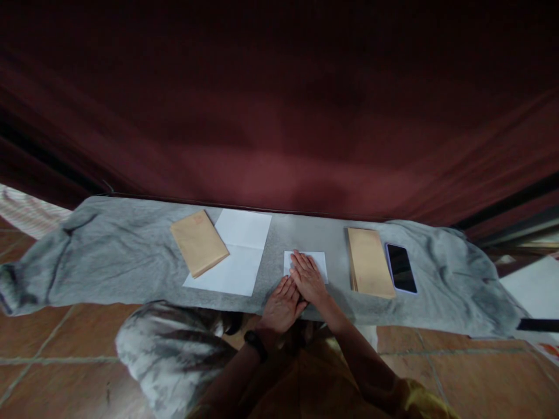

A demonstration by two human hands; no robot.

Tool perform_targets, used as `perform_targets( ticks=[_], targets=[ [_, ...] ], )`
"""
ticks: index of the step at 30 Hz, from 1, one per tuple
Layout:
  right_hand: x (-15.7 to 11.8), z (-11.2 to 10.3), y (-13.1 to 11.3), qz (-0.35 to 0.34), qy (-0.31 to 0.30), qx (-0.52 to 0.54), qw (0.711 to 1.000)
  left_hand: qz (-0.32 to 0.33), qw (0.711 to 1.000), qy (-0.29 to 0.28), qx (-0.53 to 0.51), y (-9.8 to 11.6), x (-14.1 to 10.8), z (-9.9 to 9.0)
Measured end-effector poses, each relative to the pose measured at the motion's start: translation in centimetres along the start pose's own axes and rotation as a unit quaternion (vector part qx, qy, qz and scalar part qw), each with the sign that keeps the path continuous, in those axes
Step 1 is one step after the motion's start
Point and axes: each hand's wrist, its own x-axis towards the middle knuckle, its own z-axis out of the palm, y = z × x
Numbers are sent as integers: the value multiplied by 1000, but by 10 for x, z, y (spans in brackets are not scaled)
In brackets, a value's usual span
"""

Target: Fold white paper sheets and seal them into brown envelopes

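Note:
A small white sheet of paper (320, 263), which looks folded, lies on the grey cloth in front of me. My right hand (307, 276) rests flat on it with the fingers stretched out, covering much of its middle. My left hand (282, 306) lies palm down at the paper's near left corner, its fingertips touching or close to the right hand. Neither hand grips anything. To the left, a larger white sheet (242, 262) with a crease lies spread out, partly under a stack of brown envelopes (200, 242).
Grey cloth (122, 250) covers the narrow surface, rumpled at both ends. Right of my hands lie another stack of brown envelopes (371, 263) and a phone (401, 267). A dark red curtain-like sheet (271, 128) rises behind. Tiled floor (65, 372) shows below.

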Motion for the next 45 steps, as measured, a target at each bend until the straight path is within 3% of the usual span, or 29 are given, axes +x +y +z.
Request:
perform_targets(
  ticks=[8,19,25,31,45],
  targets=[
    [-33,-7,16,13,16,-42,999,6,1000,-10,24,-1,-5,-2],
    [-74,-12,31,85,71,-76,991,-66,997,8,49,4,-17,-6],
    [-77,-14,30,90,69,-87,990,-95,995,9,36,19,-4,-4],
    [-80,-15,32,72,50,-100,991,-34,999,-19,5,43,24,10],
    [-81,-17,34,81,52,-76,992,-12,999,-44,7,27,18,5]
  ],
)
